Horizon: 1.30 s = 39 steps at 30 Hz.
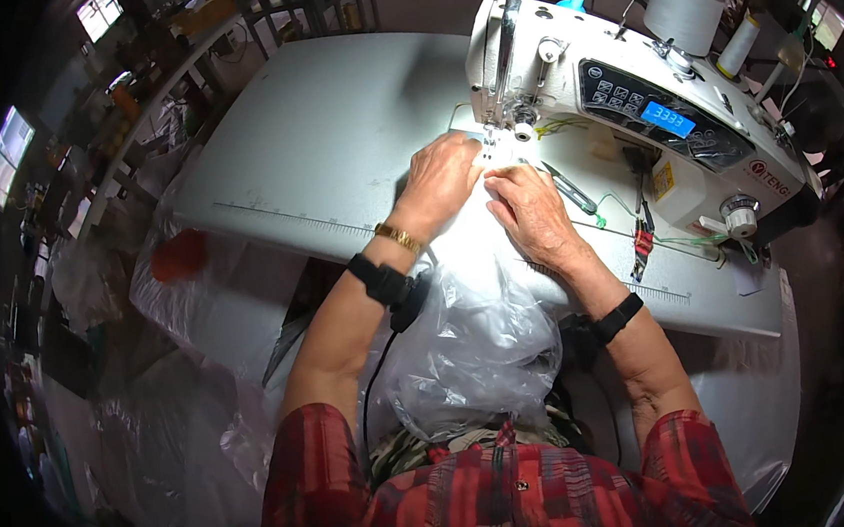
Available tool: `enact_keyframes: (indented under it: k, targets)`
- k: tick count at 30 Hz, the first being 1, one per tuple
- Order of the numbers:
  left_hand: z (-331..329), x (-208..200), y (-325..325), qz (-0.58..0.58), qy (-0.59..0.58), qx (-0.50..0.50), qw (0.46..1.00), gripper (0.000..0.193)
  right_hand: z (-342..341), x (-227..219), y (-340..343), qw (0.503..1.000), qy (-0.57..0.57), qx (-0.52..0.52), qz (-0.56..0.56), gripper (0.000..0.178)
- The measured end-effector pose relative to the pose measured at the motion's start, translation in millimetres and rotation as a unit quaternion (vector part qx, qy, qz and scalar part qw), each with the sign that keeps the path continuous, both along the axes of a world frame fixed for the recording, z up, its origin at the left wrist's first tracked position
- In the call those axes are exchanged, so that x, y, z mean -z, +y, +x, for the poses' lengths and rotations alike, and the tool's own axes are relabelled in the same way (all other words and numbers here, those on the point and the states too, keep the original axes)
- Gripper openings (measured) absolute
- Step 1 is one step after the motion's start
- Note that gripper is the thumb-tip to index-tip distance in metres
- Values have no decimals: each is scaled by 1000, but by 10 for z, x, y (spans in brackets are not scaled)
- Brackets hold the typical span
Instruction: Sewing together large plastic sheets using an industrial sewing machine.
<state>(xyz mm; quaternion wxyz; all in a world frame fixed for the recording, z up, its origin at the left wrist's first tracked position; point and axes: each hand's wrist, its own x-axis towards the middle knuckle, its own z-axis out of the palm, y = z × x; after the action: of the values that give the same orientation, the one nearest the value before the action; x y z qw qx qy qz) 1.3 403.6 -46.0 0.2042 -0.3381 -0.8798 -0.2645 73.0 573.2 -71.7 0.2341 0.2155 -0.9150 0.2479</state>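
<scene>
White fabric (469, 249) lies under the needle area of a white sewing machine (565, 60), brightly lit by its lamp. My left hand (442, 179) is closed, its fingertips at the fabric just left of the presser foot (495, 145). On the other side, my right hand (535, 213) has bent fingers gripping the same fabric, close to the foot. The cloth runs down between my wrists toward a clear plastic bag (470, 350) on my lap. Glare and my fingers hide the fabric's edge and the stitching point.
Right of my right hand lie a dark slim tool (573, 192), a red-handled tool (642, 256) and loose green thread. A white thread cone (684, 12) and a smaller spool (738, 47) stand behind the machine. The grey table (328, 111) has a ruler scale along its front.
</scene>
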Motion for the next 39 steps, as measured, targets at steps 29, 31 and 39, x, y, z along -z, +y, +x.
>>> enact_keyframes:
  k: [29, 31, 39]
  targets:
    - [64, 183, -257, -51, -54, 186, 980, 48, -118, 45, 0, 997, -7, 45, 62, 38]
    - [36, 173, -253, -60, -55, 185, 979, 48, -121, 47, 2, 998, 5, 45, 50, 36]
    - [-84, 104, -195, -71, -57, 195, 977, 45, -143, 45, -24, 994, -4, 79, 80, 31]
